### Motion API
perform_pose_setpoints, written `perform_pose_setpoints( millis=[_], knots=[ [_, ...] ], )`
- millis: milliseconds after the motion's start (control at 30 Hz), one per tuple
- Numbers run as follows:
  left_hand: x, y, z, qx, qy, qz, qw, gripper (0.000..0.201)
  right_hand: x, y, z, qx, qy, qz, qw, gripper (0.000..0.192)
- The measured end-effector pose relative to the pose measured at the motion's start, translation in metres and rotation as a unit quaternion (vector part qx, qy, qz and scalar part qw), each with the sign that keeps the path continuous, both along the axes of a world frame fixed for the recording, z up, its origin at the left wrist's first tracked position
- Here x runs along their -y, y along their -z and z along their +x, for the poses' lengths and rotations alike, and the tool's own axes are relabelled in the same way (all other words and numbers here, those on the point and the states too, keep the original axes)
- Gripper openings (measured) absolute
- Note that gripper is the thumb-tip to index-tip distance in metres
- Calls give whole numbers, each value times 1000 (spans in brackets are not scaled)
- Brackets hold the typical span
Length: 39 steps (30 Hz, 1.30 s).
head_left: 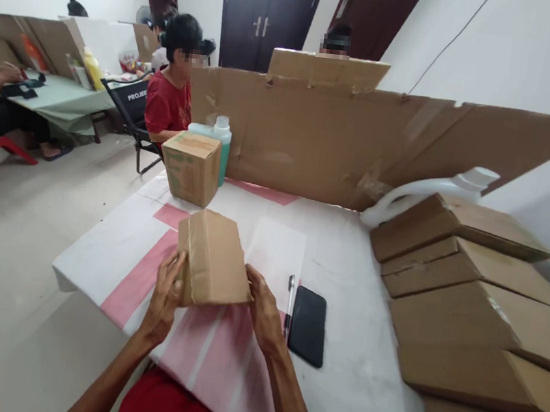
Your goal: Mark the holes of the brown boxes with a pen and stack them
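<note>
Left hand (165,299) and right hand (264,313): both clasp the near end of a taped cardboard box (211,258), held over the worktop (339,344). Beside right hand: pen (290,296), black phone (308,325). Right: flattened cartons (471,305). Beyond: printed box (191,167), teal bottle (221,144).

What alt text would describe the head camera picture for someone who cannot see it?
Two bare hands, left hand and right hand, hold a small cardboard box over a white-and-pink table. A pen and black phone lie beside it, flattened cartons stacked at right.
</note>
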State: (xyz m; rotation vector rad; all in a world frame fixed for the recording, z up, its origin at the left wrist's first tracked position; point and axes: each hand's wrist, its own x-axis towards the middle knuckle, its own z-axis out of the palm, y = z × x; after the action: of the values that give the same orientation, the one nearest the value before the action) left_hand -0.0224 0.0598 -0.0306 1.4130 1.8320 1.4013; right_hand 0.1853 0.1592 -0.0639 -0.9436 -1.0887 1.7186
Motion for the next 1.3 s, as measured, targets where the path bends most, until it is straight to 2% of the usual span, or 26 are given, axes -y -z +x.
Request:
perform_pose_setpoints(
  millis=[100,233,367,467,600,733,867,900,967,1033,1100,1200,1300],
  knots=[
    [-8,-7,-2,26,-8,-8,1000,65,11,-1,6,-5,-7,-48,999,65],
    [-15,-30,-1,8,38,2,999,61,17,-14,13,-25,22,-54,998,63],
    [-21,-52,0,-31,80,31,996,58,16,-31,23,-52,16,-21,998,61],
    [-31,-59,-1,-74,89,62,991,59,15,-43,27,-19,38,45,998,58],
    [-60,-59,-6,-110,43,62,991,51,1,-51,27,26,53,122,991,56],
    [-104,-53,-20,-114,-8,43,992,47,-35,-39,17,78,39,123,989,74],
    [-144,-41,-41,-108,-60,29,992,58,-71,-20,-18,61,-31,100,993,109],
    [-151,-37,-46,-106,-72,19,992,61,-77,-16,-28,54,-40,102,993,114],
    [-158,-31,-53,-101,-84,-5,991,66,-83,-10,-45,62,-32,123,990,110],
    [-155,-28,-56,-100,-77,-29,992,68,-81,-5,-51,94,-15,144,985,97],
    [-144,-29,-53,-102,-61,-45,992,68,-72,-2,-42,127,-25,142,981,87],
    [-113,-34,-39,-111,-33,-62,991,60,-45,-2,-13,114,-67,119,984,78],
    [-74,-35,-16,-129,44,-112,984,74,-7,-8,21,115,-74,112,984,60]
  ],
)
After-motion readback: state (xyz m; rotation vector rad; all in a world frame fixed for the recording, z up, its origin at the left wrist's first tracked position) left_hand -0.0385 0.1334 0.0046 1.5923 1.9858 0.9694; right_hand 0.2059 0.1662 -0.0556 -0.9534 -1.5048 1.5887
